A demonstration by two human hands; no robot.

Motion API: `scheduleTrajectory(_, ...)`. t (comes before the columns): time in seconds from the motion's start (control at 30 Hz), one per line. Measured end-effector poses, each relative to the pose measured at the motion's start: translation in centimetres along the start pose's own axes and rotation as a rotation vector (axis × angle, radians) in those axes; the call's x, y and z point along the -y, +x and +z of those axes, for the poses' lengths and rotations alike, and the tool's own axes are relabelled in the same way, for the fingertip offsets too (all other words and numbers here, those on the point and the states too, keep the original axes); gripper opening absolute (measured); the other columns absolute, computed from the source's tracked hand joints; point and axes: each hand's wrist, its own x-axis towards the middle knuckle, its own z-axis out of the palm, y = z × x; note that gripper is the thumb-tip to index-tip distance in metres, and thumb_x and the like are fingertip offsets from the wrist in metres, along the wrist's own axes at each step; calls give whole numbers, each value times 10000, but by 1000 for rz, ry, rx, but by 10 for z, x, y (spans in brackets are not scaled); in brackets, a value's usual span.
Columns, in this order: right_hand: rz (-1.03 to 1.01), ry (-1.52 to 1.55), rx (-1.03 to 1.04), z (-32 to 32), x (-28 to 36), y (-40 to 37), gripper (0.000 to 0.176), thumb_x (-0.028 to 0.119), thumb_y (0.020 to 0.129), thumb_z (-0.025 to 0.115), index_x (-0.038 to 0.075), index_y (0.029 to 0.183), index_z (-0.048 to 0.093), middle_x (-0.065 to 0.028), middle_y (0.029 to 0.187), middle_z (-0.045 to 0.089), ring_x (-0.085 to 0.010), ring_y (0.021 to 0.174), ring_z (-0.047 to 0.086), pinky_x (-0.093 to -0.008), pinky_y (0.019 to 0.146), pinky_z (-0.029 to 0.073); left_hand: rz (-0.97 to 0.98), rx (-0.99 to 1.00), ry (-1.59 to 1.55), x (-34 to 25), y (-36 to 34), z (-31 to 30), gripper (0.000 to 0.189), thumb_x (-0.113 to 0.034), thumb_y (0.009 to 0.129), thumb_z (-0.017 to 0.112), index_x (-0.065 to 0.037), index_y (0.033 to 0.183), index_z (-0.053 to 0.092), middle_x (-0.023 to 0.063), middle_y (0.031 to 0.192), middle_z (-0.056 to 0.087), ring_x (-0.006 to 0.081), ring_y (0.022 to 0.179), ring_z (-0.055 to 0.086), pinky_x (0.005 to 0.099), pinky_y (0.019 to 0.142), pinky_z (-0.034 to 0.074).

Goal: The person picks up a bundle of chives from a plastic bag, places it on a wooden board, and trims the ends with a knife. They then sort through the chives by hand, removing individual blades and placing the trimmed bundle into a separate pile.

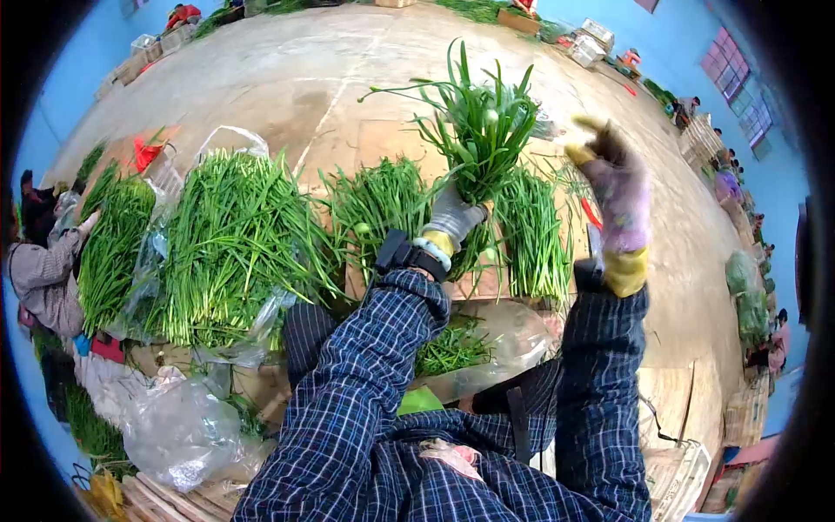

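My left hand [457,216], in a grey and yellow glove, grips a bunch of garlic chives [489,143] and holds it up, leaves fanning out at the top. Below it lie a loose pile of chives [383,204] and another pile [532,235] to the right, both on cardboard. My right hand [613,174], in a pale purple glove with yellow fingertips, is raised to the right of the bunch, apart from it. Its fingers are somewhat blurred but look spread, and nothing shows in them. Beneath it, a red-handled knife [593,222] is partly visible.
A large heap of chives [235,244] lies on clear plastic to the left. Beside it, another person [52,270] reaches to a further heap [117,252]. A crumpled plastic bag [183,431] is at lower left; a wooden crate [678,478] stands at lower right. Other people sit along the walls.
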Motion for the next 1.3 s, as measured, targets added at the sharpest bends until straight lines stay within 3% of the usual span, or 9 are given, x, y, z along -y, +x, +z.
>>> scheduleTrajectory(0.1,-452,-529,181,4,30,36,533,83,691,730,110,1187,536,-78,993,616,-174,919,587,-286,772,464,65,-131,730,0,-8,4,375,-204,877,531,-67,1221,470,91,1169,563,254,1049,537,384,886,453)
scheduleTrajectory(0.23,-649,-953,412,33,16,80,686,290,640,765,163,1253,484,-112,1217,535,-298,1141,490,-406,946,392,37,-115,150,-40,-25,32,550,-56,723,718,4,1200,452,88,1103,608,181,997,572,308,866,447)
scheduleTrajectory(0.4,-914,-970,523,80,-3,86,337,393,763,634,174,1017,620,-60,1117,585,-270,1069,521,-391,908,371,67,-179,583,-13,-16,9,616,-42,725,706,-8,1255,395,83,1167,564,200,1039,552,302,877,452)
scheduleTrajectory(0.53,-755,-656,531,84,-1,83,240,233,815,590,93,1009,606,-119,954,628,-326,916,579,-410,775,456,-11,-144,498,-15,-9,11,583,-19,729,682,4,1241,404,85,1197,551,191,1063,541,294,897,449)
scheduleTrajectory(0.7,-269,-74,549,77,-6,62,298,137,886,558,37,1165,531,-65,940,644,-127,843,588,-270,751,472,7,-184,547,-17,-7,7,623,-112,718,716,17,1241,402,101,1189,561,215,1057,546,299,908,432)
scheduleTrajectory(0.97,-48,-547,786,65,4,71,383,76,838,600,-4,1200,504,-100,1099,595,-161,957,573,-304,790,494,210,-159,752,-58,-39,26,524,-273,745,683,-25,1174,515,173,1015,616,280,895,588,361,820,473)
scheduleTrajectory(1.03,188,193,754,59,-56,88,346,-79,849,483,-10,1188,497,-85,1135,554,-192,958,571,-294,810,490,245,-93,617,-102,-65,42,528,-131,699,666,-30,1191,506,163,1089,600,258,991,572,344,878,453)
scheduleTrajectory(1.17,-120,128,960,69,-23,74,287,-74,818,544,-16,1098,530,-51,1038,588,-143,951,560,-266,827,474,165,-197,734,-74,-36,37,627,-125,684,667,-48,1262,435,134,1109,596,239,1021,562,332,878,452)
scheduleTrajectory(1.3,125,-116,946,66,-16,75,283,4,804,609,2,1082,558,-36,994,604,-118,911,561,-256,797,471,177,-165,542,-42,-18,23,695,-132,683,673,-60,1309,380,108,1121,592,227,1045,554,322,874,451)
